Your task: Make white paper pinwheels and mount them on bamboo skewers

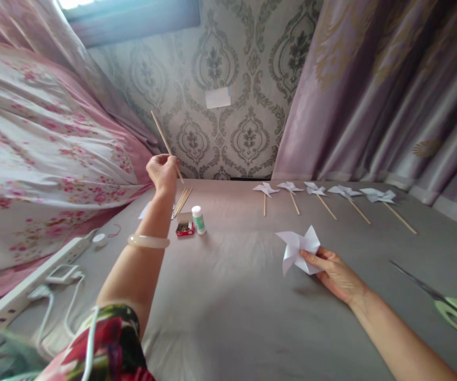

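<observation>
Around the centre of the view, five finished pinwheels (378, 195) are laid in a row toward 3 o'clock, each joined to a stick. Green-handled scissors (456, 313) are placed at 4 o'clock, beyond the right forearm. At 8 o'clock, a white power strip (25, 286) is seen with plugs and cables, near the left forearm (133, 280), by which part of a white sheet (144, 210) is hidden at 9 o'clock. Spare sticks (183, 201) are bunched just beyond the wrist.

Everything is borne by a surface covered in grey cloth (236, 296), lightly creased. It is bounded at 12 o'clock by a patterned wall (248, 132), on which a white card (218, 98) is fixed, at 2 o'clock by mauve curtains (355, 95), and at 10 o'clock by floral fabric (53, 137).

Toward 8 o'clock, an open red box (185, 228) is filled with small dark pieces, too small to be identified; beside it a white-and-green bottle (198, 220) is stood upright, capped.

The hands are held apart: a thin stick (160, 129) is pinched, tilted, by the left hand (162, 170) at 10 o'clock, and a loose paper pinwheel (297, 251) is gripped by the right hand (337, 272) at 4 o'clock.
</observation>
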A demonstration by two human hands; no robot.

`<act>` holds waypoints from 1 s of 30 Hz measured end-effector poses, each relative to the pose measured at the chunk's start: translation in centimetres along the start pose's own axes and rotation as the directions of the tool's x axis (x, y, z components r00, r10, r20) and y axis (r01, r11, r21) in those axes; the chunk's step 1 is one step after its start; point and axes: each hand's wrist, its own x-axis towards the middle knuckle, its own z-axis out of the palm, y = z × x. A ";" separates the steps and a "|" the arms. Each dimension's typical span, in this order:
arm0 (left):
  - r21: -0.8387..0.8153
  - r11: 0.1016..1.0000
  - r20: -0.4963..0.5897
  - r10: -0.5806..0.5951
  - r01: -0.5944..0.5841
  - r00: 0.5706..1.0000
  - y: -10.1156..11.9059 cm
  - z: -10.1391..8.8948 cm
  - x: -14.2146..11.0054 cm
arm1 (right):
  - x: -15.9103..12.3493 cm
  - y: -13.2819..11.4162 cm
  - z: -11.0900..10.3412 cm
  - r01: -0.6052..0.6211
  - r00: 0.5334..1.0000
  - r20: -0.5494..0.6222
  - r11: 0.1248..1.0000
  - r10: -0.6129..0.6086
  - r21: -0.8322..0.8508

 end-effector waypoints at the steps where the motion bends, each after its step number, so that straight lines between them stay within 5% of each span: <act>1: -0.081 0.996 -0.011 -0.044 0.043 0.999 0.0 0.8 -1.7 | 0.0 0.0 0.0 0.007 1.000 0.000 1.000 -0.007 0.001; 5: -0.336 0.903 0.106 -0.246 0.267 0.963 -0.3 4.1 -9.1 | -0.1 0.1 -0.1 0.034 0.999 0.016 0.999 -0.034 -0.015; 10: -0.401 0.721 0.347 -0.451 0.565 0.822 -0.3 6.3 -16.0 | -0.1 0.0 0.1 0.036 0.999 0.023 0.999 -0.036 0.026; 19: -0.371 0.526 0.632 -0.461 0.766 0.623 0.0 6.1 -22.4 | -0.2 -0.3 0.4 0.028 0.998 0.054 0.995 -0.034 0.092; 23: -0.374 0.533 0.672 -0.408 0.759 0.618 -1.1 5.9 -23.6 | -0.3 -0.4 0.5 0.036 0.998 0.052 0.995 -0.041 0.094; 30: -0.505 0.480 0.659 -0.323 0.718 0.679 -1.5 5.8 -24.0 | 0.2 0.1 -0.1 0.016 0.999 0.035 0.995 -0.020 0.101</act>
